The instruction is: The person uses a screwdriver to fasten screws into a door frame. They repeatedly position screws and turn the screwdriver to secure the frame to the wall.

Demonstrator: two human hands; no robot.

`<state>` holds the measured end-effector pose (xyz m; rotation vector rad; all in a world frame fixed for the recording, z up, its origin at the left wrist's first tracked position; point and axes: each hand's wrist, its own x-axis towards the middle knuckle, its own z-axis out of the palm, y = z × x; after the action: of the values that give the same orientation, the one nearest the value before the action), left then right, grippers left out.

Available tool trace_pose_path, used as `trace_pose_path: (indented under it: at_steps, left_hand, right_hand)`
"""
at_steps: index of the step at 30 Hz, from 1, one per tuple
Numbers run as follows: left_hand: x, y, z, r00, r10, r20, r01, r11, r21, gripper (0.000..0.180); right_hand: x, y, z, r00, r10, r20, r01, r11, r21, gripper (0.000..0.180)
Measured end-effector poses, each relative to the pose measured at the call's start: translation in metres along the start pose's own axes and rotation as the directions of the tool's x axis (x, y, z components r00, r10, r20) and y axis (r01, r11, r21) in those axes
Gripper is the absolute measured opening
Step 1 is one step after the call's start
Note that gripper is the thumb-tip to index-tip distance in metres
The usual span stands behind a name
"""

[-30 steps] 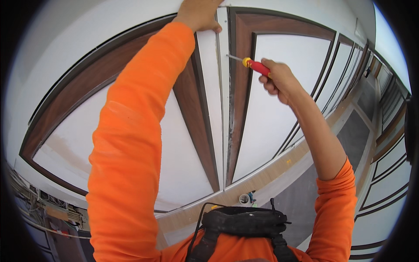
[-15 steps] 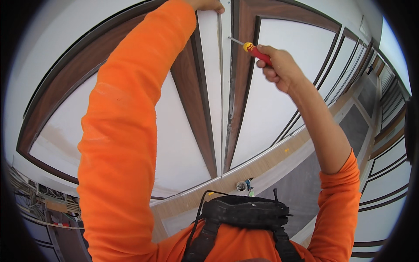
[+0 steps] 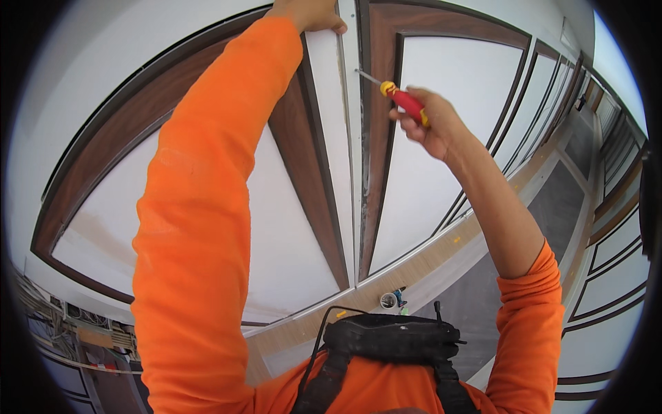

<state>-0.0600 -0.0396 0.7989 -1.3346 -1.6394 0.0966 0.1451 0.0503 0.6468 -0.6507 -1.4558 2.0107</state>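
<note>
My right hand (image 3: 425,121) is closed around the red and yellow handle of a screwdriver (image 3: 408,103). The metal shaft points up and left, its tip over the narrow white strip (image 3: 353,138) between two dark-wood framed panels; whether it touches the strip I cannot tell. At the top edge, my left hand (image 3: 309,12) lies against the left panel (image 3: 303,131), near its right edge. Its thumb is stretched out toward the strip, while the other fingers are mostly cut off by the picture's edge. White boards fill the right panel's (image 3: 379,131) brown frame and the left one's.
On the floor below stand a small round tub (image 3: 389,300) and a blue power tool (image 3: 399,295). A black pouch (image 3: 393,337) hangs on my chest. Cables (image 3: 83,317) and clutter lie at lower left. A grey-floored corridor (image 3: 558,196) stretches off to the right.
My right hand and the screwdriver have dropped slightly and shifted a little left. The left hand shows lower in the picture, and the whole view has shifted slightly.
</note>
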Motion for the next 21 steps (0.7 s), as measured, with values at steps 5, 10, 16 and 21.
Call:
trace_pose_path:
  at_steps: [5,10,16,21]
  left_hand:
    - [0.001,0.001,0.006,0.999,-0.023,0.045,0.022,1.000,0.009,0.126]
    - [0.001,0.002,0.006,0.998,-0.033,0.046,0.031,0.999,0.038,0.127]
    - [0.000,0.001,0.005,1.000,-0.011,0.002,0.011,1.000,-0.013,0.127]
    - [0.002,0.002,0.008,0.998,-0.042,0.050,0.041,0.999,0.024,0.126]
  right_hand:
    - [0.002,-0.002,0.003,0.938,-0.330,0.106,0.268,0.499,-0.824,0.031]
    - [0.003,0.000,0.013,0.865,-0.491,0.103,0.347,0.437,-0.830,0.024]
    - [0.002,-0.008,0.001,0.988,-0.152,-0.038,0.148,0.984,-0.102,0.026]
    - [0.003,-0.008,0.004,0.991,-0.133,-0.014,0.089,0.736,-0.671,0.029]
